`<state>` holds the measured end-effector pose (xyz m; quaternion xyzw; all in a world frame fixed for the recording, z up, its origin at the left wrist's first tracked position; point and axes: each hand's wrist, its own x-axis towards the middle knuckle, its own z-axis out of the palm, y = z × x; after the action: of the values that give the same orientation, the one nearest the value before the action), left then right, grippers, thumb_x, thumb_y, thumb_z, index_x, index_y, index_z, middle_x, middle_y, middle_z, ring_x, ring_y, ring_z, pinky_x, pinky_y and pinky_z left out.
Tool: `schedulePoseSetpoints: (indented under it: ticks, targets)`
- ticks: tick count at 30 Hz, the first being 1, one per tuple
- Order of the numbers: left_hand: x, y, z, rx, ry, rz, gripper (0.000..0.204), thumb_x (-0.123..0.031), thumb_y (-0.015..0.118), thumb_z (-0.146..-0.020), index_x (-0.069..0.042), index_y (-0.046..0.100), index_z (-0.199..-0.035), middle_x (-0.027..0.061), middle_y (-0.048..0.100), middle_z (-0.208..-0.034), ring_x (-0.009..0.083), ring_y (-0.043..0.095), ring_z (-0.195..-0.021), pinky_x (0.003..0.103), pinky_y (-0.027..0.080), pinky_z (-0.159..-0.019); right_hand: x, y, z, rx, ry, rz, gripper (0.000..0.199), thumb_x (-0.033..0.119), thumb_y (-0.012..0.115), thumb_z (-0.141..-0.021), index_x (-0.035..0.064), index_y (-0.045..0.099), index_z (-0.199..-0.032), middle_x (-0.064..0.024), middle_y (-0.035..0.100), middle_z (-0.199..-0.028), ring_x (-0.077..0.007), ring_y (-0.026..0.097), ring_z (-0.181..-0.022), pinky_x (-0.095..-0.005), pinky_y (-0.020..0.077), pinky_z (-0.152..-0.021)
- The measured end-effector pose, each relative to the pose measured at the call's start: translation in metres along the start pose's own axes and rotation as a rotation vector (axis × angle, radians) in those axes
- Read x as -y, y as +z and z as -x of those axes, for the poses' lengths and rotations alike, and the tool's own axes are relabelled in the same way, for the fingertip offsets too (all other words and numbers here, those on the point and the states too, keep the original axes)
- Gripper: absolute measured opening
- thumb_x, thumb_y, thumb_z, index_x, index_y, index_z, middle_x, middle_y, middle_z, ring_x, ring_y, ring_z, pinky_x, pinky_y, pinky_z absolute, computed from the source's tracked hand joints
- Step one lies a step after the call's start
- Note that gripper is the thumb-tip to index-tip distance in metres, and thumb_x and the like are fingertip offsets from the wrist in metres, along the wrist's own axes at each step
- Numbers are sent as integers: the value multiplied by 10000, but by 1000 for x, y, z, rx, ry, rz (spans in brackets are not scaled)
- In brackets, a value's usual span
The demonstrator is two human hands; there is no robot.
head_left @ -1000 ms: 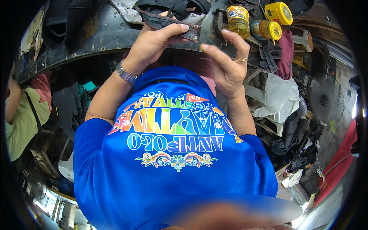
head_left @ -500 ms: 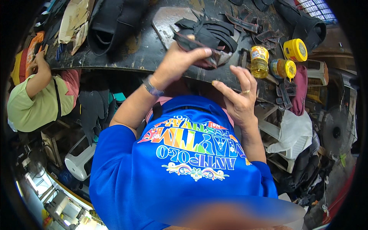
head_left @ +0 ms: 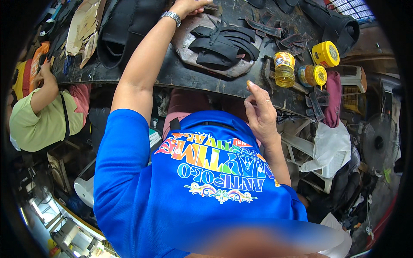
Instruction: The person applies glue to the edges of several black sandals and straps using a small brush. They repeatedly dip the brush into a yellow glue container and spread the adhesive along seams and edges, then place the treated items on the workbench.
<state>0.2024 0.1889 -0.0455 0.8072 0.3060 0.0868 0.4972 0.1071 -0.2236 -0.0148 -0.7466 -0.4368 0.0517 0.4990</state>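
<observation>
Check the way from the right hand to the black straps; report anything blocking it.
Nothing visible blocks it: between the right hand and the black straps lie only tabletop and the near rim of the grey slab. The nearest jar stands to the right.

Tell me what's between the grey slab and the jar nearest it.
A dark, narrow tool lies between the grey slab and that jar, seen in the head view.

Overlapping black straps (head_left: 223, 48) heaped on a gray slab (head_left: 184, 38)
</observation>
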Motion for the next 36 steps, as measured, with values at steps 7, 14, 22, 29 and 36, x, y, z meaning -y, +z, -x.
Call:
schedulePoseSetpoints:
  ticks: [7,14,22,29,36]
  targets:
    - [-26,-11,101,-200,515,-95,280,-252,788,-858,7,684,-879,148,678,-748,185,657,-693,320,520,-629,-7,-30,7,-79,-35,268,356,-81,652,-858,54,706,-1183,-156,667,-1081,-280,689,-855,-349,550,-724]
    - [-4,20,171,-26,1051,-370,328,-103,760,-852,-142,735,-1177,94,692,-1212,291,655,-1123,381,526,-970,-19,-50,13,-85,369,570,486,136,641,-919,121,548,-1396,-170,695,-986,-365,695,-829,-446,547,-702]
    - [-32,12,158,-113,872,106,200,-123,614,-1017,-64,715,-1179,62,718,-1110,140,666,-1019,287,534,-899,-31,-46,-10,41,484,770,619,283,678,-915,123,453,-1470,-164,664,-680,-390,673,-671,-490,516,-660]
    - [-43,0,182,349,280,908,260,-6,512,-1021,16,620,-1256,55,696,-1117,106,642,-1004,248,511,-883,-17,-50,-3,77,431,805,552,261,679,-915,105,497,-1413,-194,684,-876,-401,689,-770,-509,533,-674]
    - [-22,67,234,500,186,726,190,-210,681,-985,-36,732,-1041,-50,672,-865,7,583,-775,185,483,-700,40,-71,-11,-94,241,373,402,115,772,-855,88,695,-1249,-48,561,-866,-147,563,-670,-287,472,-622]
